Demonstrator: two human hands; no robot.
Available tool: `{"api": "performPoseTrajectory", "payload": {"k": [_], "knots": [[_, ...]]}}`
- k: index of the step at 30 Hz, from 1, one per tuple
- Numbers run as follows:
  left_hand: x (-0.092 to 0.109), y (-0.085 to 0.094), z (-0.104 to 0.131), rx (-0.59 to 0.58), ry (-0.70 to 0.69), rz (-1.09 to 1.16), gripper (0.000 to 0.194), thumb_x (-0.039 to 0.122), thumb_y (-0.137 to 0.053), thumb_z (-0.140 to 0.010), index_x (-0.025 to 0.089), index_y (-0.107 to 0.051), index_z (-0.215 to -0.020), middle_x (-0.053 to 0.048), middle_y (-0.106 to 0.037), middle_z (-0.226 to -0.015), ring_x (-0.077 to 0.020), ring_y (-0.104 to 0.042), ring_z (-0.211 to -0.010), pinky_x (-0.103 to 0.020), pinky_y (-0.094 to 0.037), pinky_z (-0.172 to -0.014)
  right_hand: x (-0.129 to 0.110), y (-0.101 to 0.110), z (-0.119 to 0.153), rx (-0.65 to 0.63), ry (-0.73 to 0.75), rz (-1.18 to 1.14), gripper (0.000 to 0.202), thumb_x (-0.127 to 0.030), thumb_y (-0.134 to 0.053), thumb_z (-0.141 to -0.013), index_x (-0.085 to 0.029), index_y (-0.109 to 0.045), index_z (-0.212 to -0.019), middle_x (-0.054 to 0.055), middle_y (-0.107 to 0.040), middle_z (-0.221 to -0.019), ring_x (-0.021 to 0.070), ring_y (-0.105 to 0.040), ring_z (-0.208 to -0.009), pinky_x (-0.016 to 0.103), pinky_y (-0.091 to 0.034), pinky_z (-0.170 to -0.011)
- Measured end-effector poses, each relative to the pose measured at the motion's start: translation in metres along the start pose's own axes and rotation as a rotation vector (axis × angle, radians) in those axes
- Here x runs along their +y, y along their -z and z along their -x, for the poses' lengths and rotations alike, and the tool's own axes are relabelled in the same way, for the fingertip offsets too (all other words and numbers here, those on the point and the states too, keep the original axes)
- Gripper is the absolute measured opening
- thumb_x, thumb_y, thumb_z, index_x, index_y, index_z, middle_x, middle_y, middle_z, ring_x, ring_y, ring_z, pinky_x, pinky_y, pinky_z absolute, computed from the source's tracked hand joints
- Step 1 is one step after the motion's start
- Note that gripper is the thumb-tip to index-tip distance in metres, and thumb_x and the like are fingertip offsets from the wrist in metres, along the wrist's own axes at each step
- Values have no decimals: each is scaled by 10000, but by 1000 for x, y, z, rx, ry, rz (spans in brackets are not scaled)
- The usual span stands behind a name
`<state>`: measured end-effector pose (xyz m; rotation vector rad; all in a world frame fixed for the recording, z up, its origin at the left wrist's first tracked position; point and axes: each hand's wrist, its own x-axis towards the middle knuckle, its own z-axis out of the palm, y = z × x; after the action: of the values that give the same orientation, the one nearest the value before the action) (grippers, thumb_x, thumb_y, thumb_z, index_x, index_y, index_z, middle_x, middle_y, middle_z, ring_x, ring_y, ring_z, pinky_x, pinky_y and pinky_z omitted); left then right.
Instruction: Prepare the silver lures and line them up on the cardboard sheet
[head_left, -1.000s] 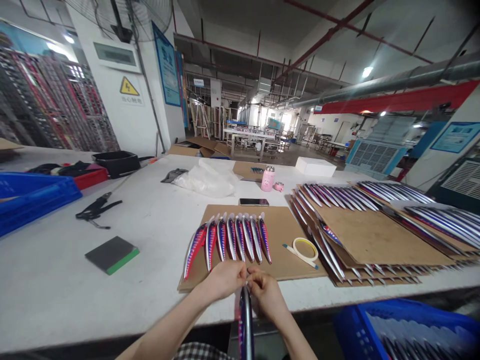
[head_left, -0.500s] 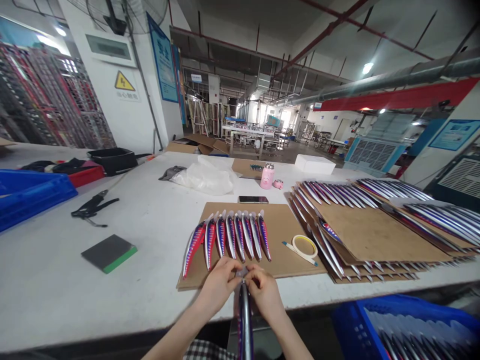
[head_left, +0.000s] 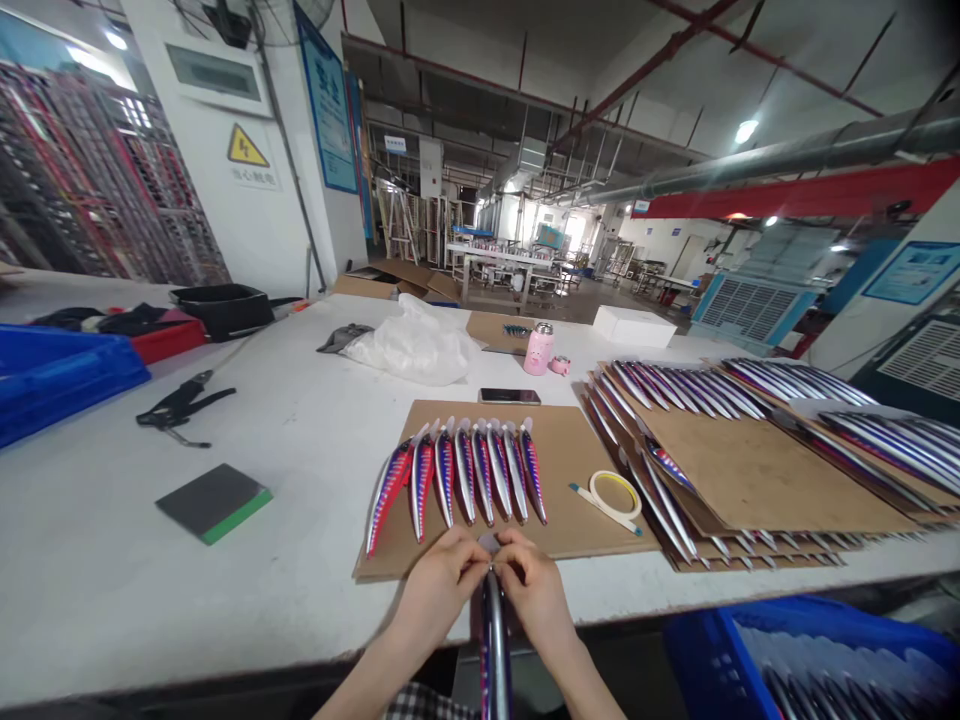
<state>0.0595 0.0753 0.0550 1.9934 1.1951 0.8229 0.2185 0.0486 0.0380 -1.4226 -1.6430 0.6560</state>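
Observation:
Between my hands, at the table's front edge, is a long fishing lure [head_left: 495, 640] with a shiny dark back and purple-striped side. Its clear lip end points away from me and its body hangs down toward my lap. My left hand [head_left: 442, 580] pinches the lip end from the left. My right hand [head_left: 534, 585] pinches the same end from the right; the fingertips of both hands nearly meet. Just beyond, several finished-looking striped lures [head_left: 465, 470] lie in a row on a cardboard sheet [head_left: 566, 450]. A roll of masking tape [head_left: 615, 495] rests on the cardboard's right side.
Stacked cardboard layers with lures [head_left: 750, 470] stand at right, above a blue crate [head_left: 712, 650] of lures. A phone [head_left: 510, 396], pink bottle [head_left: 538, 350] and plastic bag [head_left: 420, 345] lie behind. An air blow gun [head_left: 184, 405], sanding block [head_left: 214, 502] and blue bin [head_left: 67, 380] are left.
Both hands remain at the lure's lip end, their fingertips shifted slightly and drawn closer around it. The view has moved a little.

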Motion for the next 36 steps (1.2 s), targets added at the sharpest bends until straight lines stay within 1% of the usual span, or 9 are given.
{"api": "performPoseTrajectory", "payload": {"k": [2, 4, 7, 10, 13, 22, 28, 32, 36], "knots": [[0, -1, 0, 1, -5, -3, 160, 182, -492, -820, 201, -604, -708, -11, -552, -808, -161, -581, -711, -266, -438, -682, 0, 0, 0, 24, -17, 5, 194, -103, -508, -750, -205, -674, -748, 85, -694, -1070, 231, -614, -1061, 318, -462, -884], [-1, -1, 1, 0, -15, -4, 147, 171, -491, -816, 201, -587, -708, -4, -547, -801, -152, -571, -685, -256, -429, -650, 0, 2, 1, 34, -39, 4, 254, -118, -531, -750, -203, -680, -937, 88, -646, -1189, 224, -617, -1057, 317, -481, -877], [-5, -1, 3, -2, -34, -5, 135, 159, -491, -812, 205, -579, -721, 2, -548, -802, -147, -570, -692, -248, -424, -647, -4, 8, -1, -46, 0, 6, 380, -145, -538, -785, -212, -615, -1150, 89, -557, -1317, 212, -580, -1131, 321, -460, -927], [-7, 0, 5, 4, -45, -14, 136, 169, -489, -820, 208, -580, -727, 1, -545, -799, -152, -566, -702, -255, -422, -660, -8, 12, -3, -125, -9, 20, 182, -138, -542, -788, -203, -696, -862, 101, -618, -1226, 232, -555, -1167, 340, -427, -949], [-8, -1, 7, 11, -45, -26, 134, 170, -488, -817, 207, -576, -723, -1, -546, -802, -151, -557, -685, -259, -414, -642, -8, 12, -5, -103, -70, -12, 149, -108, -565, -746, -199, -647, -661, 98, -695, -1031, 241, -577, -1124, 337, -441, -889], [-7, -1, 7, 21, -43, -26, 141, 188, -487, -826, 214, -575, -718, 1, -555, -798, -156, -575, -710, -251, -420, -659, -2, 12, 2, -92, -58, -81, 206, -232, -499, -841, -192, -680, -751, 99, -692, -1044, 238, -586, -1094, 318, -424, -894], [-7, -1, 8, 30, -33, -26, 140, 187, -492, -821, 215, -588, -723, -1, -565, -803, -161, -580, -716, -257, -425, -662, -8, 11, -2, -93, -91, -104, 216, -83, -507, -730, -202, -683, -693, 31, -696, -889, 185, -642, -906, 255, -449, -831], [-6, -1, 8, 27, -30, -21, 161, 206, -476, -828, 215, -585, -709, -13, -569, -801, -168, -581, -716, -266, -431, -665, -16, 5, -6, -72, -82, -72, 229, -68, -496, -713, -202, -662, -630, 11, -668, -784, 166, -642, -764, 228, -465, -720], [-6, 0, 8, 17, -23, -16, 139, 194, -485, -811, 219, -584, -717, -9, -569, -791, -173, -587, -727, -262, -433, -664, -20, 1, -7, -17, -116, -11, 223, -81, -505, -710, -211, -653, -605, 23, -668, -755, 194, -646, -765, 269, -476, -747]]}}
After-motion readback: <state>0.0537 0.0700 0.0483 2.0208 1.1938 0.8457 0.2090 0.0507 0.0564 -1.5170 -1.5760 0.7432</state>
